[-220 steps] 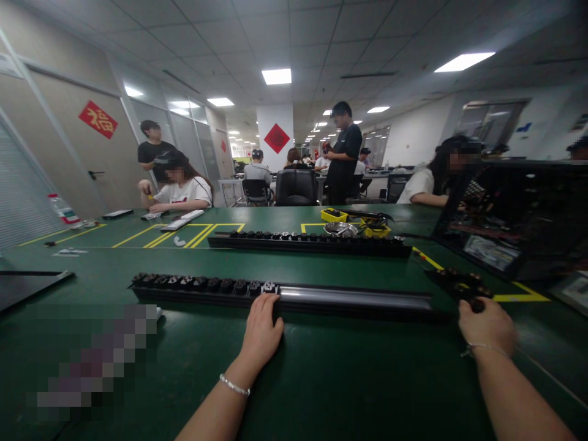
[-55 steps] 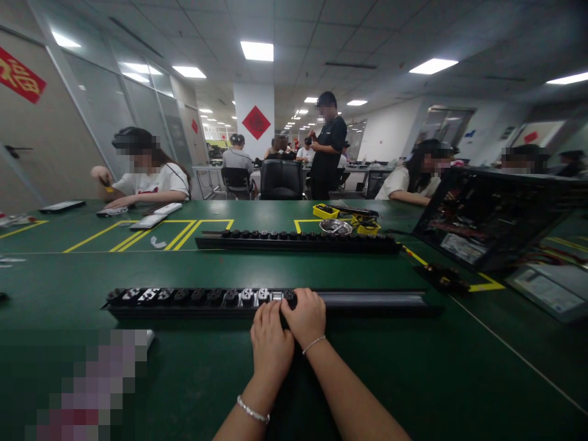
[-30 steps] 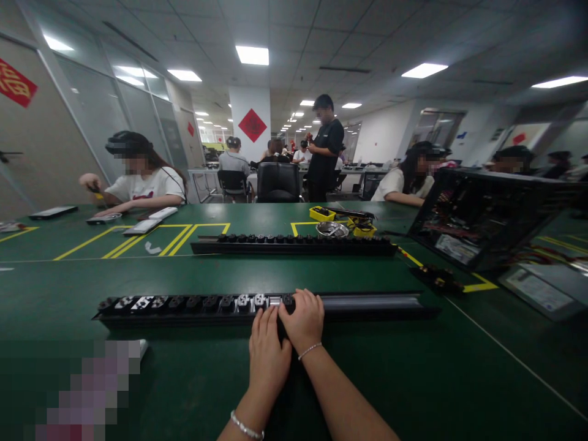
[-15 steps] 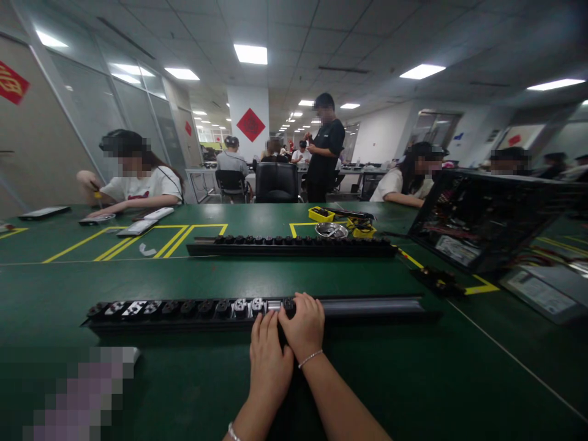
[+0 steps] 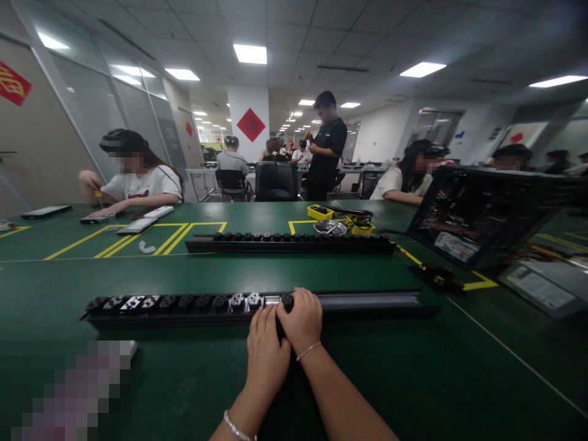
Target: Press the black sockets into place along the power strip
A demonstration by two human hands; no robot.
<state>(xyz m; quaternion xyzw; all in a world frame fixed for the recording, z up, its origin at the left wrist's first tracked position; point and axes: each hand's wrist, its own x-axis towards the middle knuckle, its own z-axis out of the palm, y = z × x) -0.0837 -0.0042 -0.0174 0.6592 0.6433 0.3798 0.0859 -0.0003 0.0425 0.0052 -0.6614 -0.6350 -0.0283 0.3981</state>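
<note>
In front of me a long black rail [image 5: 367,304], open at the top like a power strip housing, lies across the green table. A row of socket modules [image 5: 185,302] fills its left part; the right part shows a bare channel. My right hand [image 5: 303,318] is closed at the rail around a black socket module [image 5: 287,300], just right of a small gap in the row. Close beside it, my left hand [image 5: 266,343] grips the rail's near wall, its fingertips over the edge and its thumb partly hidden. Both hands touch the rail.
A second filled rail [image 5: 294,246] lies farther back. Behind it are yellow bins [image 5: 320,212] and a metal bowl [image 5: 329,228]. An open computer case [image 5: 482,214] and a metal box [image 5: 542,286] stand right. A co-worker [image 5: 138,177] handles a device at the left.
Both hands stay on the rail in nearly the same pose. The whole view has shifted slightly, so rail and hands appear a little higher and to the left.
</note>
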